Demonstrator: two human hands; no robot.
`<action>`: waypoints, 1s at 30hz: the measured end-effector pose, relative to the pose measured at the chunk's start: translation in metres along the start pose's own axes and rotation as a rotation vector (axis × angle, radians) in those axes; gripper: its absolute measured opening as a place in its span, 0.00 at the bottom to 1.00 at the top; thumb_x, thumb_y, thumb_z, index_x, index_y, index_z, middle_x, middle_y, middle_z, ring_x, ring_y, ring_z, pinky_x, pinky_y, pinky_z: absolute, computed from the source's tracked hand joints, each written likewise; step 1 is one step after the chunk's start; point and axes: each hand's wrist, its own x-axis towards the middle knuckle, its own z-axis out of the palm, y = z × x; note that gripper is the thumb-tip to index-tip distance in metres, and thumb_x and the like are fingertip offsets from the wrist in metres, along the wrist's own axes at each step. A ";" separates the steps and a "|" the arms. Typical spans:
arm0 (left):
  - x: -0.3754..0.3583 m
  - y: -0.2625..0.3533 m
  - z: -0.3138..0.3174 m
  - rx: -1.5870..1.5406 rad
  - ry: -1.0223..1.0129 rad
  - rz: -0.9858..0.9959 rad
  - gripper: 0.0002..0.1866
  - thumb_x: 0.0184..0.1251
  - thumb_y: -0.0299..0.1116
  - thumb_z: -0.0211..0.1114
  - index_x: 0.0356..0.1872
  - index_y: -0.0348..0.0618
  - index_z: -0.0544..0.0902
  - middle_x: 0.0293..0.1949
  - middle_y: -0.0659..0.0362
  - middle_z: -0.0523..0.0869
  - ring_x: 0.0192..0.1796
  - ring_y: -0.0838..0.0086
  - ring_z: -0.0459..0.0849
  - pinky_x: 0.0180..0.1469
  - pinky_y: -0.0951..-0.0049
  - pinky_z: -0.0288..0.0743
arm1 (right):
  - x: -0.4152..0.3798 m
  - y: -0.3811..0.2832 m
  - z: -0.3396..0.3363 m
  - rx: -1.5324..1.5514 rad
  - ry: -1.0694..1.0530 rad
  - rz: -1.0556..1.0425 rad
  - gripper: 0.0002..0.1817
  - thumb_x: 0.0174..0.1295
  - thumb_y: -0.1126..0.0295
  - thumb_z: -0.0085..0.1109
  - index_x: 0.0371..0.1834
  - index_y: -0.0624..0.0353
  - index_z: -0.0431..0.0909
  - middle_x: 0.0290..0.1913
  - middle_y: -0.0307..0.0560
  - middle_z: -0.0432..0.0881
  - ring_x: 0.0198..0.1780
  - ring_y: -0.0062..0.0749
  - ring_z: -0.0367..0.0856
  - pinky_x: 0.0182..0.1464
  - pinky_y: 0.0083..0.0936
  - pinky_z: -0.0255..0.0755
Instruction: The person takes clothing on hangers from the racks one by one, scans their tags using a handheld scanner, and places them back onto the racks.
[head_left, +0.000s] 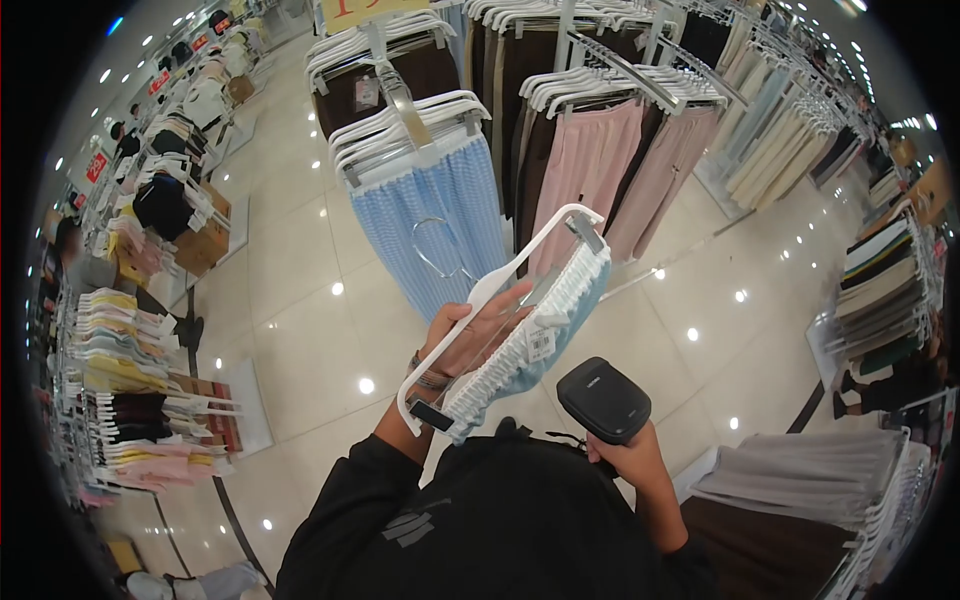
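My left hand (475, 335) grips a white clothes hanger (492, 287) along its bar, with the fingers reaching behind it. Clipped to this hanger is a light blue garment (585, 300) with a gathered white elastic waistband, tilted across the view. A white tag with a barcode (540, 345) hangs at the waistband. In my right hand (635, 458), below and to the right, is a black handheld device (605, 400) with a rounded square head. The device and the garment are apart. Its handle is mostly hidden by my fingers.
Ahead stands a rack with blue checked trousers (430, 215) and pink trousers (585, 160) on white hangers. Folded grey trousers (800, 470) hang at lower right. More clothes racks (140, 360) line the left. Shiny tiled floor (310, 350) runs between them.
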 end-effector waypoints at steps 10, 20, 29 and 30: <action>0.038 -0.044 0.017 -0.032 0.054 -0.007 0.49 0.48 0.48 0.59 0.74 0.39 0.52 0.67 0.40 0.63 0.68 0.55 0.67 0.71 0.62 0.60 | -0.012 0.005 -0.059 0.008 0.016 0.039 0.04 0.54 0.80 0.61 0.32 0.67 0.78 0.27 0.41 0.80 0.25 0.22 0.78 0.29 0.19 0.72; 0.093 -0.112 0.066 0.191 0.142 -0.050 0.52 0.46 0.56 0.57 0.75 0.43 0.53 0.72 0.43 0.56 0.71 0.59 0.58 0.74 0.66 0.46 | -0.037 0.003 -0.156 0.041 -0.011 0.078 0.06 0.54 0.77 0.62 0.34 0.66 0.78 0.26 0.40 0.79 0.25 0.21 0.78 0.29 0.19 0.72; 0.131 -0.159 0.082 0.131 0.082 -0.060 0.49 0.51 0.52 0.56 0.75 0.43 0.51 0.71 0.38 0.53 0.69 0.54 0.64 0.67 0.68 0.65 | -0.058 0.001 -0.221 0.031 -0.024 0.032 0.06 0.55 0.74 0.61 0.32 0.65 0.78 0.24 0.40 0.79 0.25 0.21 0.78 0.30 0.21 0.72; 0.133 -0.162 0.083 0.139 0.075 -0.062 0.48 0.51 0.52 0.56 0.75 0.44 0.51 0.71 0.38 0.53 0.69 0.54 0.65 0.67 0.69 0.65 | -0.060 0.001 -0.226 0.022 -0.027 0.043 0.06 0.55 0.74 0.61 0.32 0.64 0.78 0.25 0.40 0.79 0.25 0.22 0.78 0.30 0.21 0.73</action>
